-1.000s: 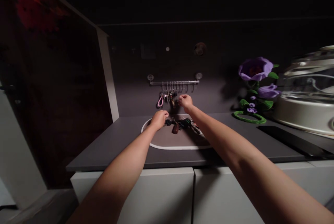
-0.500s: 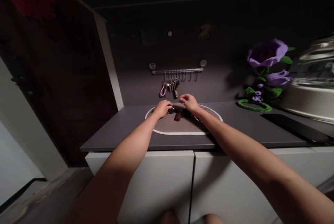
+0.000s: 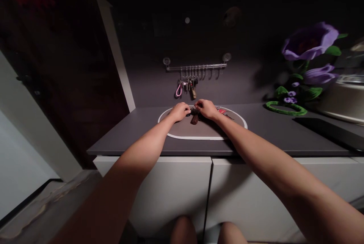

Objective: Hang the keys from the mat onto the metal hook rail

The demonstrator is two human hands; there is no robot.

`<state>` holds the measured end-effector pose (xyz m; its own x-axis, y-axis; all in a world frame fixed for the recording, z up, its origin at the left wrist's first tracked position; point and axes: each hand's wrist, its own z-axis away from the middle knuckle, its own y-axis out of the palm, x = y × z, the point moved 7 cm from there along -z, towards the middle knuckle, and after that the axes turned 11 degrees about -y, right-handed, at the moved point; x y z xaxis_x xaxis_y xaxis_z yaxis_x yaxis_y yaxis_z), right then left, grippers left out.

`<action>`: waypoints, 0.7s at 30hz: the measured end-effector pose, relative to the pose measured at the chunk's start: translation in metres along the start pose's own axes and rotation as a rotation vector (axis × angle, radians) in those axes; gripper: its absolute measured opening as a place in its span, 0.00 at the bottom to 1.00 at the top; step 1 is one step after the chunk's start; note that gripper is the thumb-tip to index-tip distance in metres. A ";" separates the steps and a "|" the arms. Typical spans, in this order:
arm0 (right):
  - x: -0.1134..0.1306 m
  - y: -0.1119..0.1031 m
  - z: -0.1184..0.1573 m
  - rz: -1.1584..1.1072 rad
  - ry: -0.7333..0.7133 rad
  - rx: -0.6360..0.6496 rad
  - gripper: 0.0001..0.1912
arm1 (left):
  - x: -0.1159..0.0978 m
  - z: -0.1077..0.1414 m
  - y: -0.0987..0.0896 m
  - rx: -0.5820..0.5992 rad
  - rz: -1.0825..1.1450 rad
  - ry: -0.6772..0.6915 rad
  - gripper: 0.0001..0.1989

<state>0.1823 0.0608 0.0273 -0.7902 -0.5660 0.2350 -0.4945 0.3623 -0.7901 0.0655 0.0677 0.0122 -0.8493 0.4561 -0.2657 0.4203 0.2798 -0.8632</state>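
Two hands in the head view, both low over the counter. Bare left hand [image 3: 179,111]: narrow, fingers curled and pinched on the left end of a tangled bunch of metal keys with black fobs [image 3: 195,111]. Bare right hand [image 3: 207,109]: narrow too, fingertips down on the upper right of the bunch, exact grip hidden behind the fingers. Bunch lying near the top middle of a grey-brown oval mat with a white rim [image 3: 201,137], with a brown leather fob [image 3: 194,119] hanging just below the fingers and a small red tag [image 3: 221,110] just beside the right hand. Handling guess: light but awkward, loose rings, slick metal, parts prone to swinging apart; safest hold on the ring or a fob, not a lone key.

Above, on the dark wall, a clear acrylic hook rail [image 3: 196,67] carrying hung keys, with a pink loop strap [image 3: 178,91] and a brass-coloured fob [image 3: 193,93]. Dark grey countertop [image 3: 127,134] over white cabinet doors [image 3: 170,194]. Far right, a purple fabric flower ornament [image 3: 309,41] on a green ring base [image 3: 286,109], plus a flat black slab [image 3: 327,130]. Far left, a dark glossy panel [image 3: 65,66] with a white edge strip [image 3: 116,54].
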 end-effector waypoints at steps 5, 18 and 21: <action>0.003 0.000 0.000 0.014 -0.009 0.007 0.09 | 0.000 0.001 -0.003 -0.014 0.021 -0.012 0.09; 0.003 0.000 0.000 -0.012 -0.007 0.010 0.08 | 0.010 -0.003 -0.008 -0.040 0.233 -0.152 0.07; 0.003 -0.001 0.001 -0.027 0.002 0.007 0.08 | 0.014 -0.003 -0.007 -0.021 0.355 -0.218 0.06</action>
<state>0.1806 0.0583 0.0281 -0.7770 -0.5743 0.2577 -0.5135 0.3416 -0.7872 0.0513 0.0746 0.0152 -0.6970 0.3385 -0.6322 0.7040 0.1553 -0.6930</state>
